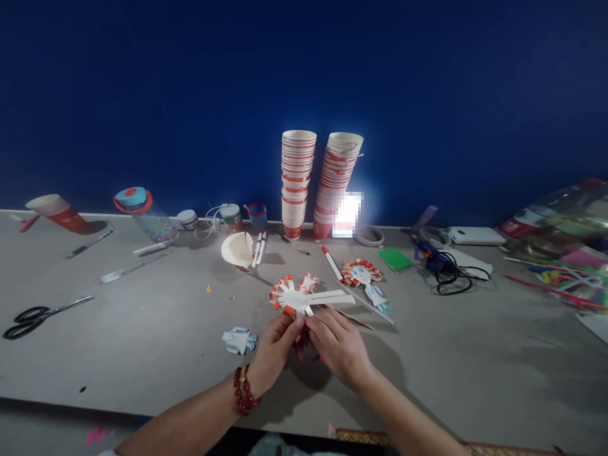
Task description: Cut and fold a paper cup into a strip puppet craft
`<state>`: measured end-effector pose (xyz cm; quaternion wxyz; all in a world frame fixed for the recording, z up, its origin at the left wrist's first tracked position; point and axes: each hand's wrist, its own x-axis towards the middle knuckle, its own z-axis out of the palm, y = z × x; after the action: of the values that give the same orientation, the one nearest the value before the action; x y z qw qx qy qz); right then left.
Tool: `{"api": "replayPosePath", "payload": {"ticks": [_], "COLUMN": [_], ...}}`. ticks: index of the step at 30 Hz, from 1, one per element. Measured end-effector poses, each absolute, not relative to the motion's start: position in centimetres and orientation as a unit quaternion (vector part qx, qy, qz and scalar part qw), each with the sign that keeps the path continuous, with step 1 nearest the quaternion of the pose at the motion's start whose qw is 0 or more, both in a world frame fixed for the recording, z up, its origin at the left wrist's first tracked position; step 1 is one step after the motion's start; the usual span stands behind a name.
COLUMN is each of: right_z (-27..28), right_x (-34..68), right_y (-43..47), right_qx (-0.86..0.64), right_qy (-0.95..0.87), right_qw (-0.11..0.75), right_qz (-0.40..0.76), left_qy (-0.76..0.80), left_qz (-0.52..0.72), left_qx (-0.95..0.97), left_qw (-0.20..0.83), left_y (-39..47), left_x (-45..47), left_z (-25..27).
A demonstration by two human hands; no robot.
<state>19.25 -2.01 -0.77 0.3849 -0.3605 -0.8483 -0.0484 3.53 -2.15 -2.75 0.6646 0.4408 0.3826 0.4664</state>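
Both hands hold a cut paper cup (pixel 294 300) over the table, its white round base up and its sides slit into strips. Several strips are curled, showing red and orange. My left hand (pixel 278 345), with a red bead bracelet at the wrist, pinches the near edge. My right hand (pixel 338 345) is closed on a strip beside it; its fingertips partly hide the spot. Straight white strips point right. Left of my hands lies a small paper cutout of blue-edged clothes (pixel 239 341). A finished-looking paper figure (pixel 361 273) with a curled-strip head lies beyond, to the right.
Two tall stacks of paper cups (pixel 298 183) stand by the blue wall. Scissors (pixel 45 315) lie at left, near a water bottle (pixel 147 212). A corded glue gun (pixel 434 259), a green square (pixel 394 259) and a clutter of colourful sticks (pixel 570 278) are at right.
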Motion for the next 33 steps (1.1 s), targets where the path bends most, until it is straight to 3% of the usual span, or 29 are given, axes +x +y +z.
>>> {"api": "replayPosePath", "payload": {"ticks": [5,9,12,14,16,19,21,25,33], "right_z": [0.6,1.5,1.2,0.8,0.5,0.5,0.6,0.2,-0.1], "right_x": [21.6,25.6,27.3,27.3,26.6,24.8,23.4,21.3,21.4], "right_y": [-3.0,-1.7,0.3,1.2,1.3,0.3,-0.6,-1.3,-1.1], "right_qx": [-0.295,-0.441,-0.563,-0.561,-0.520,-0.376,-0.358,-0.456,-0.539], "right_qy": [-0.832,-0.638,-0.555,-0.562,-0.566,-0.582,-0.558,-0.455,-0.465], "right_qw": [0.461,0.625,0.595,0.485,0.385,0.347,0.368,0.405,0.480], "right_qz": [-0.093,-0.093,0.147,0.367,0.511,0.632,0.653,0.649,0.513], "left_qy": [0.387,0.383,0.377,0.369,0.365,0.370,0.379,0.385,0.297], "left_qz": [0.492,0.505,0.517,0.517,0.514,0.509,0.497,0.453,0.485], "left_qx": [0.436,0.477,0.522,0.534,0.532,0.519,0.526,0.573,0.442], "left_qw": [0.646,0.609,0.563,0.558,0.565,0.578,0.577,0.564,0.694], "left_y": [-1.6,-1.5,-1.6,-1.7,-1.8,-1.7,-1.6,-1.4,-1.4], "left_x": [3.2,2.1,1.2,0.9,0.8,1.0,1.2,1.7,2.2], "left_z": [-3.0,-3.2,-3.7,-4.1,-4.4,-3.9,-3.1,-1.1,-2.7]}}
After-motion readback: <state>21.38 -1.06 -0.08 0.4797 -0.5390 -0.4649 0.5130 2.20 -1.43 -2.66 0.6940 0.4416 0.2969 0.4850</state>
